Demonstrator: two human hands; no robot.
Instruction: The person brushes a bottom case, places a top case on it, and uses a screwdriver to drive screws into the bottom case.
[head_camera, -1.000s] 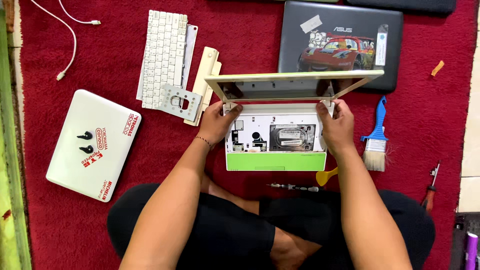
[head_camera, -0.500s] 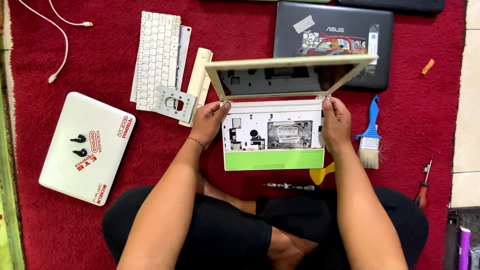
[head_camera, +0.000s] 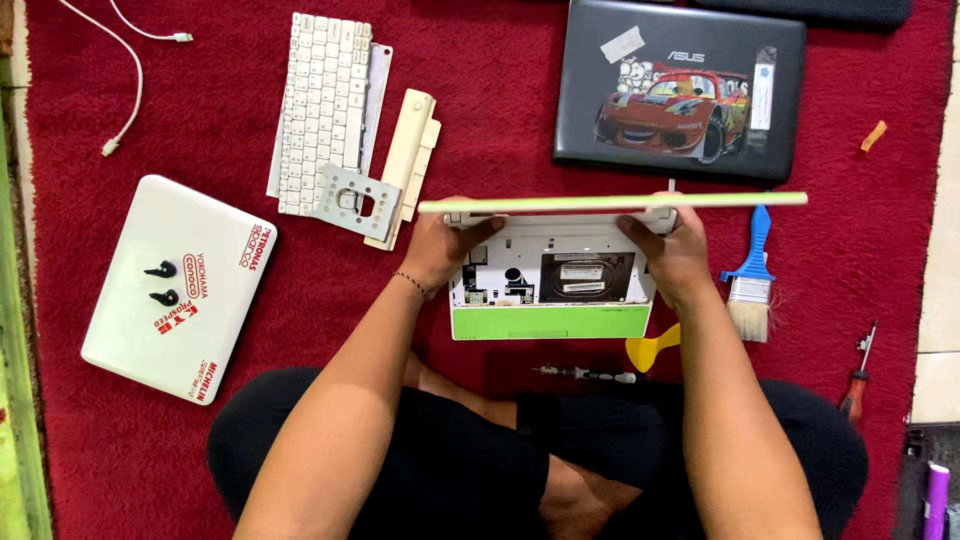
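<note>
Hands gripping a small white-and-green laptop (head_camera: 548, 290) at its rear corners: left hand (head_camera: 445, 248) closing around the left hinge end, right hand (head_camera: 672, 250) closing around the right hinge end, thumbs pointing inward over the opened base. Laptop lying on the red carpet (head_camera: 500, 120) straight ahead of the seated person, between both forearms; both hands equally near. Screen lid (head_camera: 612, 203) standing roughly upright, showing edge-on as a thin pale strip, its long axis running left to right across the view, overhanging the right hand further than the left. Base showing bare internals, keyboard absent, green front strip facing the person.

Surrounding items, moving outward:
- detached white keyboard (head_camera: 322, 100), metal bracket (head_camera: 356, 200) and cream battery pack (head_camera: 405, 165), up-left of the left hand
- blue-handled brush (head_camera: 752, 275), just right of the right hand
- yellow pry tool (head_camera: 650, 350) and slim screwdriver (head_camera: 585, 374), near the front edge
- black laptop with car sticker (head_camera: 680, 90), beyond the lid
- white closed laptop (head_camera: 178, 285), far left
</note>
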